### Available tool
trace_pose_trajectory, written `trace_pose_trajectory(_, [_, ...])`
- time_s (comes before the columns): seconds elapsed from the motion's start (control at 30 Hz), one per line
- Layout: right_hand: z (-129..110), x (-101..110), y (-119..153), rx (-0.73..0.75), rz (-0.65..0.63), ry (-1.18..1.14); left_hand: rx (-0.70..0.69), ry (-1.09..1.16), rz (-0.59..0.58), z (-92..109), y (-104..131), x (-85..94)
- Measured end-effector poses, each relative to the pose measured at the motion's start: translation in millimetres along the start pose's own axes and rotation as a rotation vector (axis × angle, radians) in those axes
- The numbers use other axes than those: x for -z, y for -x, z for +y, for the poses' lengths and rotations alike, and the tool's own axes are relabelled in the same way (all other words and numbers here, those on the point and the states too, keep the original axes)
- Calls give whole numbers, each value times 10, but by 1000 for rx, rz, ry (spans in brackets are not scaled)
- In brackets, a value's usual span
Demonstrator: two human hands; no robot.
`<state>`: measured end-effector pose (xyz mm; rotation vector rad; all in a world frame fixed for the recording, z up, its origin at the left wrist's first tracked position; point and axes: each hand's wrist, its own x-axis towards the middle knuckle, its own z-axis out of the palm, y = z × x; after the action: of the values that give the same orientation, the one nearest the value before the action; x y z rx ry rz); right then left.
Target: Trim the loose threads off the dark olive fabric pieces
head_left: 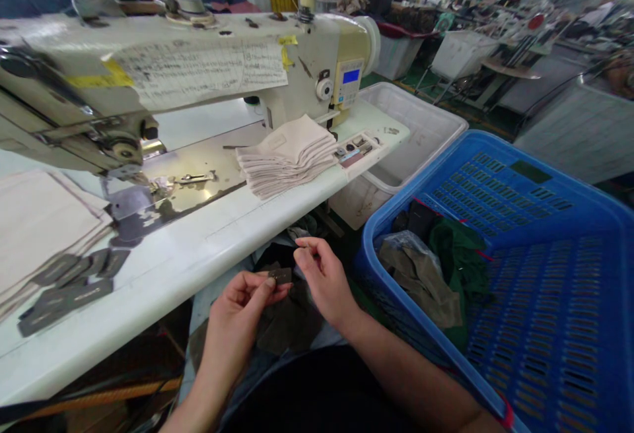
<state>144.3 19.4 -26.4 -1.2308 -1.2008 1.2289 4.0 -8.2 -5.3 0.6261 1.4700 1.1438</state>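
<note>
Between the thumb and fingers of my left hand (pixel 242 301) is a small dark label (pixel 281 276) with light marks on it. My right hand (pixel 324 281) is raised just to the right of it, thumb and forefinger pinched together; whatever they hold is too small to make out. Both hands are over my lap, in front of the sewing table's edge. Dark fabric (pixel 290 321) lies on my lap beneath them. More dark labels (pixel 74 288) are spread on the table at the left, beside pale fabric pieces (pixel 44 228).
A sewing machine (pixel 198 57) stands across the white table (pixel 208 241). Folded pale cloth pieces (pixel 290 156) are stacked near its base. To my right is a blue basket (pixel 545 274) with dark and green fabric in it. A white bin (pixel 421 116) stands behind.
</note>
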Motion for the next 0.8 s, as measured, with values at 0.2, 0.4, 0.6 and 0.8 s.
trace_pose_trajectory(0.2, [-80,128,-5,513,-241,586,-139,-164,-34,42,-14,-2])
trace_pose_trajectory(0.4, [0,79,-22,386,-268,545,-231,-352,8,88,4,-107])
trace_pose_trajectory(0.6, [-290,280,-78,54,-217,-141,-106,-240,11,17,-158,31])
trace_pose_trajectory(0.8, [-253,520,-199,255,-17,661,111,53,40,30,-157,130])
